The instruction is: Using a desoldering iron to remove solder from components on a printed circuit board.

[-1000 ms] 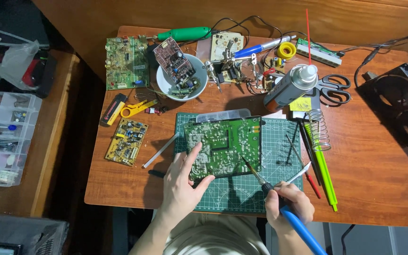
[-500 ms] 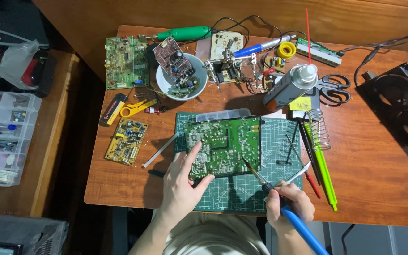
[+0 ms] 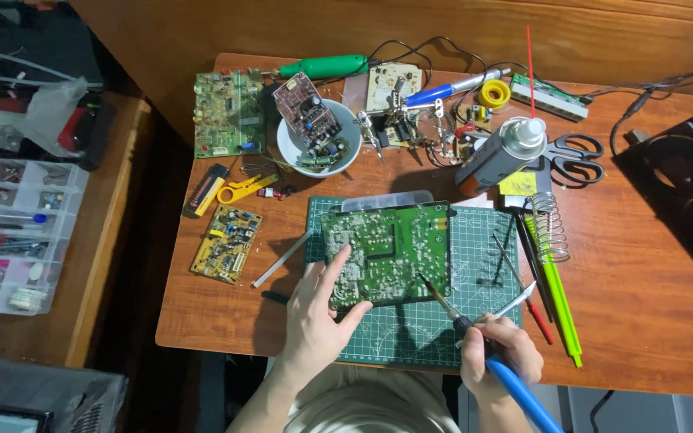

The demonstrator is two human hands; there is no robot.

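A green circuit board [image 3: 391, 248] lies solder side up on a green cutting mat [image 3: 475, 240]. My left hand [image 3: 318, 309] rests on the board's near left corner, fingers spread and pressing it down. My right hand [image 3: 500, 353] grips a blue-handled soldering iron [image 3: 475, 337]; its tip touches the board near the lower right edge. A thin metal tool, perhaps tweezers [image 3: 516, 301], also sticks out of that hand.
A white bowl [image 3: 318, 140] holds a small board. Other boards [image 3: 228, 112], a yellow board [image 3: 226, 242], a spray can [image 3: 497, 152], scissors [image 3: 575, 156], a coil iron stand [image 3: 551, 228], green sticks [image 3: 559, 297] and a parts organiser [image 3: 14, 232] surround the mat. A black fan [image 3: 687, 188] sits right.
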